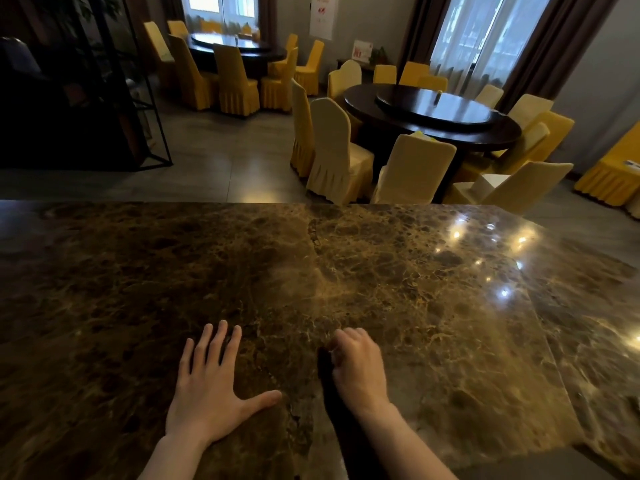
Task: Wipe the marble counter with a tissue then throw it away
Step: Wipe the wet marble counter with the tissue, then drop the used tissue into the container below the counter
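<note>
The brown veined marble counter point(346, 271) fills the lower half of the head view. My left hand point(211, 386) lies flat on it, palm down, fingers spread, holding nothing. My right hand point(358, 365) rests on the counter just to the right, fingers curled into a loose fist. No tissue shows in either hand or anywhere on the counter; whether the fist hides something I cannot tell.
Beyond the counter's far edge lies a dining room: a dark round table point(433, 116) ringed by yellow-covered chairs point(336, 150), a second such table point(235, 50) at the back, and a black metal shelf frame point(121, 98) at the left. Ceiling lights glare on the counter's right side.
</note>
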A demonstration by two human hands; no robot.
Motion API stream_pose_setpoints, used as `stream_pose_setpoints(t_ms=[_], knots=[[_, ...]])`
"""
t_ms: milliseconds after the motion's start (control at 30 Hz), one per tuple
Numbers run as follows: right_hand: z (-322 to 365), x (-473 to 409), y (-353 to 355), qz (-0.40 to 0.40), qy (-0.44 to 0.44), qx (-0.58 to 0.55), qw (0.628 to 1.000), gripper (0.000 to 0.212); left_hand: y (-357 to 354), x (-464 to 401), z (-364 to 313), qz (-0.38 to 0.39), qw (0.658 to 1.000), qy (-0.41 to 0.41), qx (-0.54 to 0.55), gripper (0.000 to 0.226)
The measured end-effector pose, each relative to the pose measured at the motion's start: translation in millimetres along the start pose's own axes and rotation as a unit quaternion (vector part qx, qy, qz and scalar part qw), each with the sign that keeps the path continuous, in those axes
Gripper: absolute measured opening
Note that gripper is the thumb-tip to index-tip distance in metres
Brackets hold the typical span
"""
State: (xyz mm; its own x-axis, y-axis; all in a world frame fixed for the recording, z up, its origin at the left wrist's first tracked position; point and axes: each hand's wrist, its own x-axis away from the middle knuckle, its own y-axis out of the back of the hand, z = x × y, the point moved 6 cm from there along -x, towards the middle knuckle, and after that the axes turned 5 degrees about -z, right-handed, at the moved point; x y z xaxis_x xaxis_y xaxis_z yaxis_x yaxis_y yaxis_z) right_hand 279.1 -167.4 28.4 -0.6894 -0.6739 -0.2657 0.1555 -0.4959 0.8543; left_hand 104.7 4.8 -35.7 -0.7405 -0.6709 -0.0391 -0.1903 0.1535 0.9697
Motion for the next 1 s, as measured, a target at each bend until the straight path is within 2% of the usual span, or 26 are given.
stream_pose_setpoints(t_ms=[67,133,233,367,467,567,667,900,1000], knots=[[13.9,4.7,-4.2,0.027,0.029,-0.028,0.999,0.019,-0.5,0.6,0.4,-0.002,1.0,-0.001,0.0,0.141],[22.2,10.9,-5.4,0.051,0.019,-0.098,0.994,0.02,-0.4,1.0,0.2,0.0,1.0,0.0,-0.005,0.142],[21.7,19.8,-3.0,0.087,-0.068,-0.226,0.968,0.023,0.2,-0.2,-1.3,0.004,1.0,0.0,-0.01,0.142],[11.3,28.4,14.5,0.075,-0.148,-0.313,0.935,0.02,0.7,3.1,-2.7,0.019,1.0,-0.003,-0.019,0.142],[9.0,38.4,26.0,0.099,-0.191,-0.379,0.9,0.015,5.1,2.8,-6.6,0.042,0.999,0.007,-0.024,0.14],[5.8,53.0,30.2,0.146,-0.213,-0.407,0.876,0.016,8.1,10.7,-14.1,0.048,0.998,0.016,-0.025,0.129],[7.1,71.9,33.7,0.206,-0.192,-0.429,0.858,0.017,7.2,26.1,-23.3,0.034,0.999,0.013,-0.015,0.119],[-1.8,144.9,27.9,0.327,-0.164,-0.419,0.831,0.022,-1.1,63.8,-36.6,0.0,1.0,-0.002,-0.005,0.118],[-11.5,181.1,14.3,0.365,-0.181,-0.384,0.829,0.014,-4.8,74.4,-38.5,0.001,1.0,-0.005,-0.013,0.118]])
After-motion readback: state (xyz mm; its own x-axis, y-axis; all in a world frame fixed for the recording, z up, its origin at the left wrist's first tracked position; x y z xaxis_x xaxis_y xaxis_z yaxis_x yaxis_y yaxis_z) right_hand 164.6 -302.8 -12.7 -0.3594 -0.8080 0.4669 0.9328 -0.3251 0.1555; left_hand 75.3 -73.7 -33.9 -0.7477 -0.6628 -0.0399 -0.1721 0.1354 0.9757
